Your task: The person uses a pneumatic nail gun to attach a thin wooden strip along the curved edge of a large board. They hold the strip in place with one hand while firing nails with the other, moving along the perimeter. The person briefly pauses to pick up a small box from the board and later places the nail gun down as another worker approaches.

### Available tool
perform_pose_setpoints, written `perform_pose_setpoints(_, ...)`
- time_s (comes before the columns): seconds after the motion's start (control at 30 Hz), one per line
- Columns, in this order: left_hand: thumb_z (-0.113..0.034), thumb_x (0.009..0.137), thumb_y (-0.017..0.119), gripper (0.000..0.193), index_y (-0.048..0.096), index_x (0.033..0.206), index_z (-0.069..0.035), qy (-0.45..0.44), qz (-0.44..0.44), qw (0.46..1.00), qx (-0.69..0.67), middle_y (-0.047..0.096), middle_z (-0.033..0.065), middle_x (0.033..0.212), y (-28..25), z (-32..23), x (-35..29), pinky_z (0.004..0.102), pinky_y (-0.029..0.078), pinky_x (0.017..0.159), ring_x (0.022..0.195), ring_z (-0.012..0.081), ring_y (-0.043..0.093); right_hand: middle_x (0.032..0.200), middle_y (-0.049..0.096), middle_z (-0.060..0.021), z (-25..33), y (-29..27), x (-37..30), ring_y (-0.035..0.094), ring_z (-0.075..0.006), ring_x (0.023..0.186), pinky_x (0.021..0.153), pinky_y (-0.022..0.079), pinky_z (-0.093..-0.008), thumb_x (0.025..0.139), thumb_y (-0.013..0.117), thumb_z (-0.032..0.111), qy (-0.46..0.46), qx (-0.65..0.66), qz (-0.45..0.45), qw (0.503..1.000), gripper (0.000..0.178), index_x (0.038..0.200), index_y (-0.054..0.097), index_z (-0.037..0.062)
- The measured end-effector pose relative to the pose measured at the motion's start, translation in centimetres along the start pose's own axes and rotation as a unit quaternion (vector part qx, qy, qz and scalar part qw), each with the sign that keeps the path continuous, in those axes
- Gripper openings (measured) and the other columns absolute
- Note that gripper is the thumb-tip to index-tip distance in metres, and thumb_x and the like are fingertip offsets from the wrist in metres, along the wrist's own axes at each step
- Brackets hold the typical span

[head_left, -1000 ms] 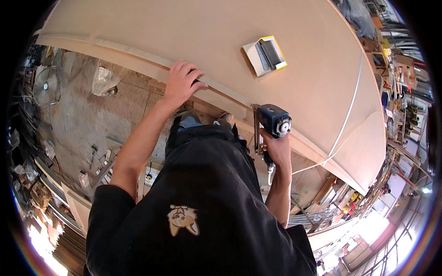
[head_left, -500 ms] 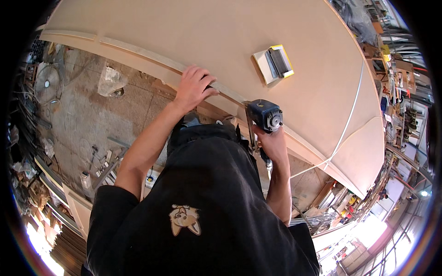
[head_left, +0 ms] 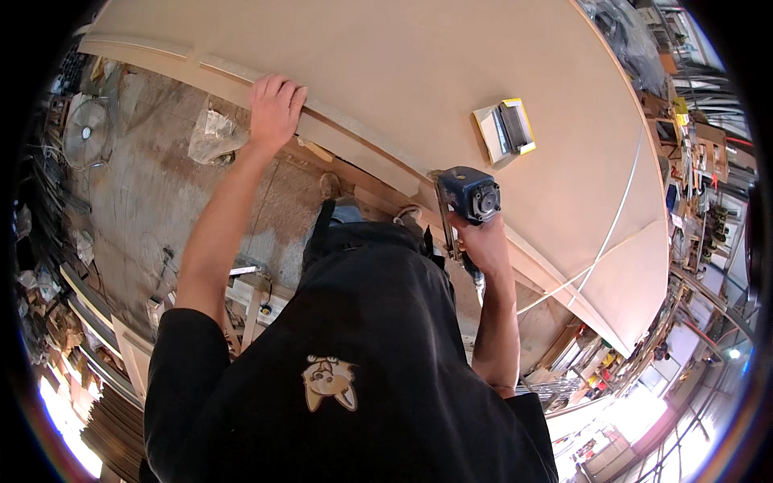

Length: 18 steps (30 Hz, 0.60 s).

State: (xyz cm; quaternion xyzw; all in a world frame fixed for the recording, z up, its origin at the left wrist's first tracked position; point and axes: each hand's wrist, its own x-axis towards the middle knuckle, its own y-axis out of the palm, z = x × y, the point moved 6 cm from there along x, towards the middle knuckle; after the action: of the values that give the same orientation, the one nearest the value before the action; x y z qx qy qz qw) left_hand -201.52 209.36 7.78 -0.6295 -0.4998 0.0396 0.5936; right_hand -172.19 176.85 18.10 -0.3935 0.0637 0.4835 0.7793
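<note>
My right hand (head_left: pixel 481 238) is wrapped round the handle of a blue-and-black air nail gun (head_left: pixel 467 195). The gun's nose meets a narrow wooden strip (head_left: pixel 354 126) that runs along the near edge of a large tan board (head_left: pixel 386 48). Farther left, my left hand (head_left: pixel 276 109) grips the same strip from above, its fingers close together over the top; the thumb is hidden. A small open box (head_left: pixel 505 131) with a yellow edge lies on the board beyond the gun, and dark strips of staples or nails show inside it.
A thin pale air hose (head_left: pixel 616 217) crosses the board's right end. On the concrete floor to the left lie a clear plastic bag (head_left: pixel 213 137) and a round fan (head_left: pixel 87 133). Crowded shelves (head_left: pixel 708 161) line the right side. Wood pieces lean at the lower left.
My left hand has slid leftward along the strip, away from the gun. The nail gun has shifted slightly right in view, still in my right hand. My body has turned a little.
</note>
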Motion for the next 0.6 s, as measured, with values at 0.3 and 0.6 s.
perform_pose_setpoints(0.3,-0.031,0.099,0.075,0.021,0.073,0.097,-0.009,-0.006,-0.021,0.999,-0.031,0.066,0.0075,0.111,0.0,0.2,-0.1,0.0535,0.047,0.108,0.116,0.0339,0.061,0.071,0.062,0.0022,1.6,2.2,1.6,0.056,-0.0094,0.061,0.056,0.046,-0.0311,0.093,0.081,0.011,0.002,-0.018,0.025,1.0,0.012,0.1,0.075,0.0036)
perform_pose_setpoints(0.6,-0.032,0.101,0.073,0.038,0.068,0.132,-0.01,-0.119,-0.054,0.991,0.018,0.061,0.0116,0.133,-2.3,4.4,-1.9,0.0569,0.036,0.116,0.133,0.037,0.052,0.071,0.062,0.0015,4.6,4.1,2.8,0.056,-0.0093,0.06,0.053,0.046,-0.0311,0.093,0.082,0.012,0.014,-0.039,0.046,0.998,0.013,0.096,0.074,0.0025)
